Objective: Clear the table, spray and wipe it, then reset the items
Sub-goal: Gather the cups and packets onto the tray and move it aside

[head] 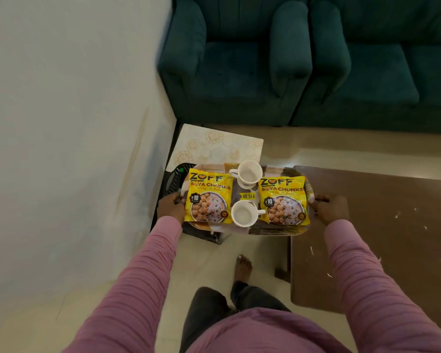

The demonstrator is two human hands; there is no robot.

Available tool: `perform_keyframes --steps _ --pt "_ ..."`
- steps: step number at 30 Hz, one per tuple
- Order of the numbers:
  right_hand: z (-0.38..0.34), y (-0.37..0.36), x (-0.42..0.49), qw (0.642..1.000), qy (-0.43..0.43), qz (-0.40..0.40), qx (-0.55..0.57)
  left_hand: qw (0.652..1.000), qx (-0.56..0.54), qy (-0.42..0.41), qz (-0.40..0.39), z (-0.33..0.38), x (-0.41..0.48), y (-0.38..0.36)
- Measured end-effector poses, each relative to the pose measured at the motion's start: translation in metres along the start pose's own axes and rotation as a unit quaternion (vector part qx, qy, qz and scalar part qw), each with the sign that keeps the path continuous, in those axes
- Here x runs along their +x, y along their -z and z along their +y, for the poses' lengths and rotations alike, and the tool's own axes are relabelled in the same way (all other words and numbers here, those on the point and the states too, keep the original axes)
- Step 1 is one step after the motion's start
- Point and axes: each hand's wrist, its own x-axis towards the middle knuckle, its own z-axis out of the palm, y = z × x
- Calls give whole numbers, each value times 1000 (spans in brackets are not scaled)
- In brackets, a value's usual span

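Note:
A patterned tray (273, 229) hangs in the air between the brown table (382, 225) and a black stand at the wall. My left hand (170, 207) grips its left rim and my right hand (329, 208) grips its right rim. On the tray lie two yellow soya chunk packets, one at the left (206, 200) and one at the right (284, 200). Two white cups stand between them, one at the far side (248, 173) and one at the near side (245, 214). The table top carries white specks and smears.
A black stand (175, 179) sits under the tray's left end, against the white wall (74, 123). Behind it is a low cream patterned top (214, 146). Dark green sofas (303, 59) line the far side. My bare foot (243, 266) is on the cream floor.

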Motion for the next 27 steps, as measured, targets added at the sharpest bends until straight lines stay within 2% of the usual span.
perform_keyframes --steps 5,10,18,23,27 --pt "-40 -29 27 999 -19 -13 27 999 -24 21 -7 17 54 14" --pt "-79 -62 51 999 -28 -5 30 999 -41 6 -17 35 121 26" --pt "-128 -114 98 994 -82 27 60 996 23 -54 -66 77 240 43" --pt "-142 -152 152 990 -112 23 85 990 58 -59 -115 96 313 22" --pt "-130 -194 214 991 -105 30 75 990 78 -42 -110 84 378 -24"
